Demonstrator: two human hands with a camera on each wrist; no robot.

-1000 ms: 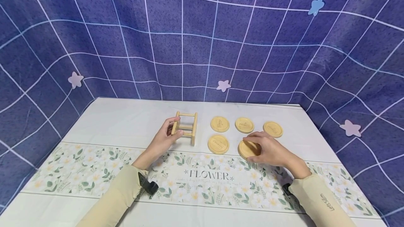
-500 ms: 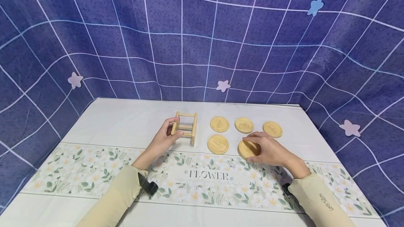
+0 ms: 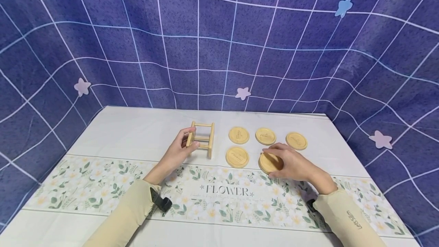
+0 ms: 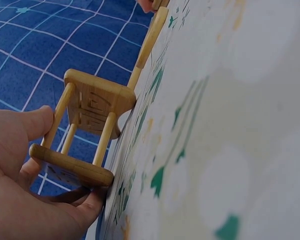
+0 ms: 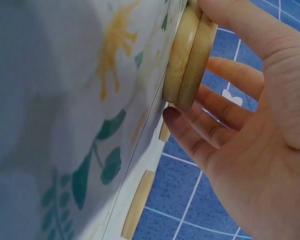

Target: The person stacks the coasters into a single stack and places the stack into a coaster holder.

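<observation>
With my left hand (image 3: pixel 175 151) I grip the left side panel of a small wooden coaster rack (image 3: pixel 211 140), which stands on the table. The left wrist view shows its two carved side panels (image 4: pixel 97 95) joined by thin rods, with no coaster between them. My right hand (image 3: pixel 295 164) has its thumb and fingers about the edge of a round wooden coaster (image 3: pixel 269 162). In the right wrist view this upper coaster (image 5: pixel 199 65) lies flat on a second one (image 5: pixel 182 55), and the pair sits on the cloth.
Left of the pair lies an engraved coaster (image 3: pixel 237 157). Three more form a row behind: a left coaster (image 3: pixel 239 135), a middle one (image 3: pixel 265 135) and a right one (image 3: pixel 296 140). A floral-banded cloth (image 3: pixel 226 210) covers the table, and a blue gridded curtain (image 3: pixel 212 56) rises behind.
</observation>
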